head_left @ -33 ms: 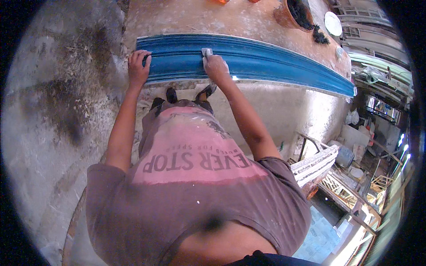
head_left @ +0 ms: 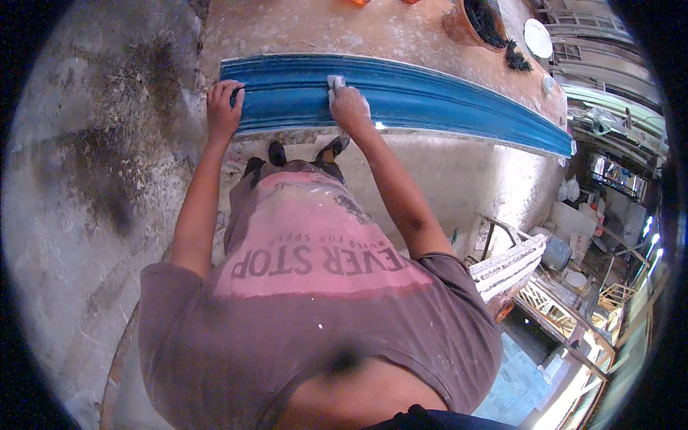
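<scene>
A long blue trough (head_left: 287, 109) with ridges running along its length, perhaps a moulding form, lies across the bench before me. My left hand (head_left: 224, 107) is at its left end, fingers curled over the edge and the thumb on the blue surface. My right hand (head_left: 349, 109), smeared with white, is closed around a small pale cloth or pad (head_left: 335, 81). It presses this against the ridges, right of the left hand. The exact kind of the pale piece is too small to tell.
The brown worktop (head_left: 344, 36) holds a terracotta-coloured bucket (head_left: 459, 27) with dark contents at the back right, beside a dark tuft (head_left: 517, 60) and a white round lid or plate (head_left: 537, 39). White moulded lengths (head_left: 510, 265) rest on a frame at right.
My right hand and the pale piece have shifted very slightly along the ridges. My left hand and the blue trough have stayed in place.
</scene>
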Tool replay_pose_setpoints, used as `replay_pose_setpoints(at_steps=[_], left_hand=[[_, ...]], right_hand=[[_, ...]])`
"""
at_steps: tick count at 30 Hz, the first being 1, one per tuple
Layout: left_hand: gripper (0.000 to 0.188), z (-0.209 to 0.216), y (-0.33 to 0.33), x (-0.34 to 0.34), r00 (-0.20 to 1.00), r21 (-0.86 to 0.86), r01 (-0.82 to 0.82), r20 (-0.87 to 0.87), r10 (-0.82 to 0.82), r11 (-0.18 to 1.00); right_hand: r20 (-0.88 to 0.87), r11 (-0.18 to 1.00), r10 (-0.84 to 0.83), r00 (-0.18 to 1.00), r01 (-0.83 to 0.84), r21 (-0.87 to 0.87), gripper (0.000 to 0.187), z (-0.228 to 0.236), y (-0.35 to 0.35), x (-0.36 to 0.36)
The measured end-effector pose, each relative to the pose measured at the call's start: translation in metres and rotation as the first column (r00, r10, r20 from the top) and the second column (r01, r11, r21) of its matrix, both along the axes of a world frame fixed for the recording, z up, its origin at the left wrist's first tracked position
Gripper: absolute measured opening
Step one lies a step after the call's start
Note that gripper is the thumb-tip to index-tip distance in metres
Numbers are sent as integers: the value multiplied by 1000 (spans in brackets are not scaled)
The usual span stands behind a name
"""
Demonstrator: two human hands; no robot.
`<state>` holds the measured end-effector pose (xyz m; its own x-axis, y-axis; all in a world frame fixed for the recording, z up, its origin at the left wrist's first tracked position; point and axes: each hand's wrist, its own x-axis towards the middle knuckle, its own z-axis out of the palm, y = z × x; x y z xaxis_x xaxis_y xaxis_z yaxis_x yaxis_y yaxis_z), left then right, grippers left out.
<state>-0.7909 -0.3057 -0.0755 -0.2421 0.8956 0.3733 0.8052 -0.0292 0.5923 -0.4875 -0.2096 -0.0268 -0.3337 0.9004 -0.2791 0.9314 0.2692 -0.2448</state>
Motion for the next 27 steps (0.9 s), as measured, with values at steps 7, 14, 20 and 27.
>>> replay_pose_setpoints(at_steps=[7,14,20,27], left_hand=[[16,-6,7,-6,1000,24,-2,-31,3,1000],[16,-6,8,-6,1000,26,-11,8,11,1000],[16,-3,9,-4,1000,23,-11,18,10,1000],[14,-7,10,-6,1000,40,-7,4,7,999]], right_hand=[[5,1000,-30,1000,30,-1,40,-4,11,-15],[-19,997,61,998,-60,42,37,10,0,-45],[-27,996,72,997,-71,45,33,8,-4,-62],[25,998,54,998,-54,19,33,1,-2,-71]])
